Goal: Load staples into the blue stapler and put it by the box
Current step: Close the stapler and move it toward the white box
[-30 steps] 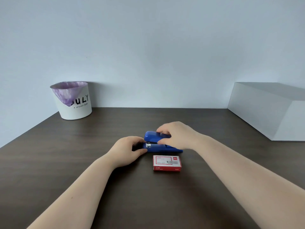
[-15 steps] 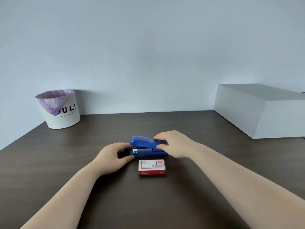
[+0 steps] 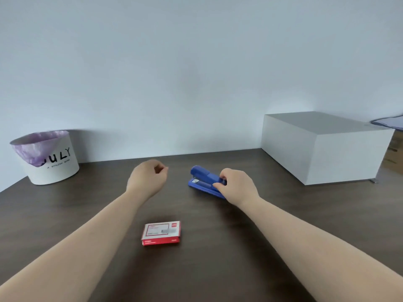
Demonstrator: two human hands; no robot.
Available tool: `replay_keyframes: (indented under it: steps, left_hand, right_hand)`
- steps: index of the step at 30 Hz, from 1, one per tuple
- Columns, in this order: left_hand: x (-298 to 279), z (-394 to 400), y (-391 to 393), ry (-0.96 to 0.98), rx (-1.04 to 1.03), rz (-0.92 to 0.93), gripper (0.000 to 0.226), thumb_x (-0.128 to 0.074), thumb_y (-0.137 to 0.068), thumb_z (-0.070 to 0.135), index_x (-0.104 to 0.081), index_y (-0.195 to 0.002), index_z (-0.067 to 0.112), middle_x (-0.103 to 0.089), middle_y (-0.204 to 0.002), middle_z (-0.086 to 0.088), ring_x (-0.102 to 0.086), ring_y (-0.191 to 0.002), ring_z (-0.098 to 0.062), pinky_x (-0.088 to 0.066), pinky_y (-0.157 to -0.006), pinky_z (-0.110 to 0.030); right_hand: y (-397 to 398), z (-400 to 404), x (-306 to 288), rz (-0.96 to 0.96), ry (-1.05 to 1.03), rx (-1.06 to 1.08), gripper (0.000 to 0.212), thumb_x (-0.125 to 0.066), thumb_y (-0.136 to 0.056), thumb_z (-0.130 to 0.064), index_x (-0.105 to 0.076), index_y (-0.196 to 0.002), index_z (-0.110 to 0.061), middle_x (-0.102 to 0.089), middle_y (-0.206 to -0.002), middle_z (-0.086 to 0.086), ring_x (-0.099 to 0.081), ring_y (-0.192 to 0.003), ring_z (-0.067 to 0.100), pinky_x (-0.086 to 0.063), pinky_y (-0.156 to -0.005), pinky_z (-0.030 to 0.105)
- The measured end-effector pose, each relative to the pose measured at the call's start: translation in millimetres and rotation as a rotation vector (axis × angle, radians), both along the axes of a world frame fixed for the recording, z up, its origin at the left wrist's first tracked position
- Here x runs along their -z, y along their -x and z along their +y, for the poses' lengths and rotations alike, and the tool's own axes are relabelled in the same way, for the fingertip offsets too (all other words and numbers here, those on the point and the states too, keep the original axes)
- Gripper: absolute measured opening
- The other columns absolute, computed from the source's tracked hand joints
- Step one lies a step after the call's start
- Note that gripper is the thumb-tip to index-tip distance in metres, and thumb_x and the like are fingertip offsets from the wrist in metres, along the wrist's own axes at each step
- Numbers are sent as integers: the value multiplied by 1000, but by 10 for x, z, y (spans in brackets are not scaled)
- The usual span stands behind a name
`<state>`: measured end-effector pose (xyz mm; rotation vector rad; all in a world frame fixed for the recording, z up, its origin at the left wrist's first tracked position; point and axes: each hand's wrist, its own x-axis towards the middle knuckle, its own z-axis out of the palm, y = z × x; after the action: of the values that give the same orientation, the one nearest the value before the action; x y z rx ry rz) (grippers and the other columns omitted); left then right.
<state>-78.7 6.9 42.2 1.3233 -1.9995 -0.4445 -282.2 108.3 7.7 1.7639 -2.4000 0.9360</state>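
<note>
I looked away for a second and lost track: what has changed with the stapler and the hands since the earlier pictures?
The right hand has carried the blue stapler away from the red staple box, to the right toward the white box, and still grips its rear end. The left hand has let go and hangs loosely curled, empty. The staple box, the bin and the white box seem unmoved on the table.

White bin (image 3: 53, 162) with purple liner (image 3: 37, 149), dark table (image 3: 218, 269)
</note>
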Motion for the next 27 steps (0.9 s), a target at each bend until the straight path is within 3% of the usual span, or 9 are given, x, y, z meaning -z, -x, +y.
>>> replay_keyframes:
  steps: [3,8,12,15,20,23,27]
  left_hand:
    - [-36,51,619,-54,41,-2,18,-51,-85,29,-60,-77,15,-64,-74,0,-59,-75,-24,-43,-65,-29]
    - [196,122,1515,-166,149,-8,16,-50,-84,28,-58,-80,15,-64,-85,-1,-57,-80,-24,-43,-69,-30]
    - [383,135,2006,-231,188,22,12,-50,-85,27,-55,-80,17,-60,-84,0,-53,-80,-23,-40,-69,-30]
    - [478,67,2247,-215,164,11,12,-48,-87,29,-54,-82,20,-59,-85,1,-52,-81,-22,-38,-69,-30]
    - [502,-107,2501,-176,174,2,18,-47,-86,28,-60,-92,18,-66,-97,-2,-51,-82,-22,-39,-72,-30]
    - [528,-178,2572,-174,172,-14,19,-47,-86,28,-61,-94,19,-67,-100,-1,-52,-83,-22,-39,-72,-30]
    - [545,-207,2605,-166,176,-24,18,-47,-84,29,-62,-92,21,-67,-98,1,-52,-83,-22,-40,-72,-29]
  right_hand:
    - [345,43,62,38,50,132,16,-55,-86,-29,-57,-90,-14,-64,-86,5,-58,-75,24,-49,-63,35]
    - [870,15,147,29,96,247,20,-50,-90,-27,-57,-97,-10,-55,-88,11,-53,-74,29,-44,-62,34]
    - [1208,-151,164,54,91,312,20,-48,-91,-24,-57,-91,-6,-49,-84,12,-49,-74,31,-38,-60,33]
    - [1429,-316,193,65,95,359,21,-46,-91,-22,-57,-87,-5,-45,-83,10,-51,-77,34,-34,-60,33]
    - [1684,-616,194,71,127,404,23,-41,-92,-17,-59,-97,-3,-52,-97,19,-50,-81,36,-35,-62,34]
    - [1808,-743,181,63,121,435,23,-39,-93,-15,-57,-101,-3,-44,-97,14,-44,-73,32,-34,-61,34]
    - [1914,-799,163,143,77,462,21,-40,-92,-9,-56,-103,-1,-43,-113,20,-43,-67,31,-36,-60,36]
